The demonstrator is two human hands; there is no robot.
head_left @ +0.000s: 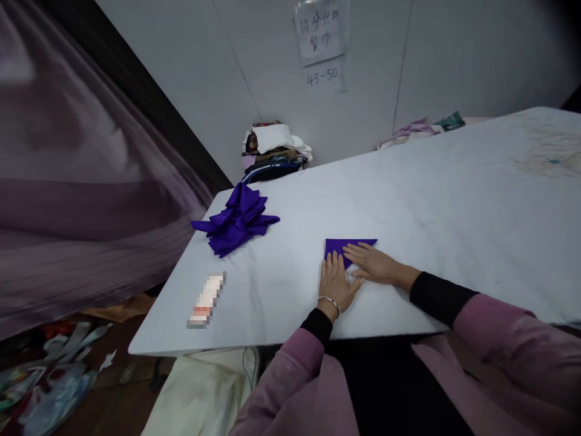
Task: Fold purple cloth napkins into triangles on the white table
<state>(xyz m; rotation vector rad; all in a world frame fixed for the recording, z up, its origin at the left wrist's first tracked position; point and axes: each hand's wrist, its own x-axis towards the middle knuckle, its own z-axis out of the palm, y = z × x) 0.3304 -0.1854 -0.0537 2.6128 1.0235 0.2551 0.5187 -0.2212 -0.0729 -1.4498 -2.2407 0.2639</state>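
A purple cloth (336, 244), folded into a triangle, lies flat on the white-covered table (290, 303) in front of me. My left hand (336, 281) rests palm down with its fingertips on the cloth's lower left part; a bracelet circles that wrist. From the right, my right hand (372, 263) lies flat with stretched fingers across the cloth's right half. The two thumbs come close together just below the cloth. Part of the triangle is hidden under the fingers. Farther left sits a loose heap of purple cloth (239, 219), crumpled and many-cornered.
A blurred-out phone-shaped object (206, 301) lies near the table's left edge. Behind the table stands a stack of folded clothes (275, 151), and more fabric (415, 130) shows at the back right. A mauve curtain (91, 181) hangs at left; plastic bags (59, 387) lie on the floor.
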